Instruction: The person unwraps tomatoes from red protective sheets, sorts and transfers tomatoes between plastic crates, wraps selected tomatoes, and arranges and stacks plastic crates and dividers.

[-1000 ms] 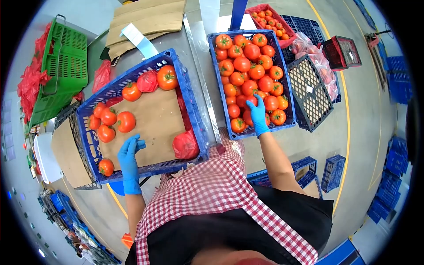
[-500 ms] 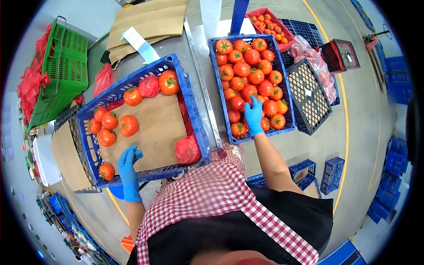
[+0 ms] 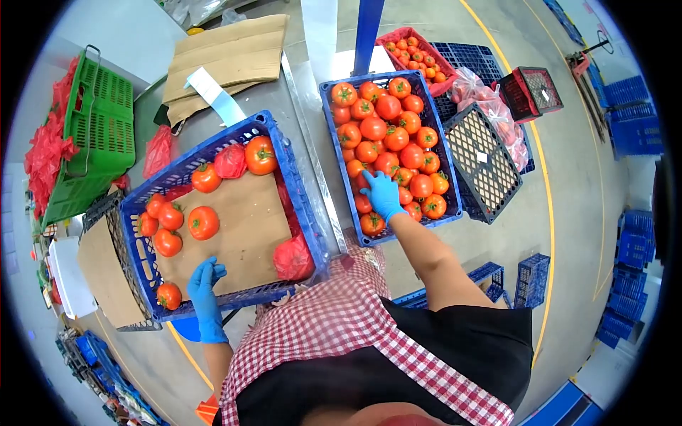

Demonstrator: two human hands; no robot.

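Note:
Both hands wear blue gloves. My right hand reaches into a blue crate full of red tomatoes, its fingers spread over the tomatoes near the crate's lower middle; I see nothing held in it. My left hand hovers at the near edge of a second blue crate, its fingers bent together; whether something small is between them is hidden. That crate has a cardboard lining, several loose tomatoes mostly at its left and far side, and red-wrapped pieces at the near right and far side.
At the left stands a green crate with red plastic bags. Flattened cardboard lies at the back of the metal table. Right of the full crate are a black crate, bagged tomatoes and a red-lined crate of tomatoes.
My right hand has moved left across the tomatoes, its fingers spreading. My left hand stays by the near edge of the lined crate. The whole view has shifted slightly.

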